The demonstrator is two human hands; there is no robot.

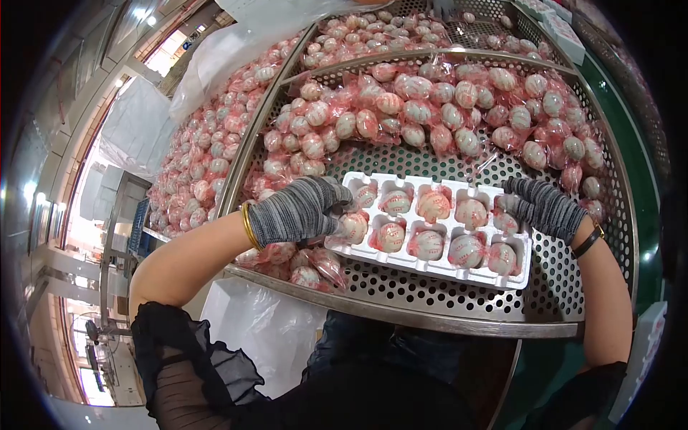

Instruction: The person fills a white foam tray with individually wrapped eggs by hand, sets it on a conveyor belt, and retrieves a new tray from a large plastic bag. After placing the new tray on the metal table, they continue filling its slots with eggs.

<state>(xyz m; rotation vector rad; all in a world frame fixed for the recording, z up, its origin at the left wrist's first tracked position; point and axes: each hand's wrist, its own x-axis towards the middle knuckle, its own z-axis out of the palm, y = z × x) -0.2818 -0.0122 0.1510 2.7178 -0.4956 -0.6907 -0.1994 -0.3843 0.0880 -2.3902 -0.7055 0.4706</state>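
A white plastic egg tray (345, 252) with two rows of cells lies slightly tilted on the perforated metal table, with a film-wrapped egg in each cell. My left hand (297, 210), in a grey striped knit glove, is at the tray's left end. Its fingers are curled at the end egg (354, 226) of the near row. At the right end, my right hand (546, 208), gloved the same way, has bent fingertips on the end egg (506, 222) of the far row. Both thumbs are partly hidden. Wrapped eggs (387, 104) with red markings heap behind the tray.
A raised metal rim (401, 326) edges the perforated table near my body. Metal dividers (276, 100) separate further egg heaps at the left and back. Loose wrapped eggs (304, 276) lie below my left hand. White plastic sheeting (244, 43) hangs at the upper left.
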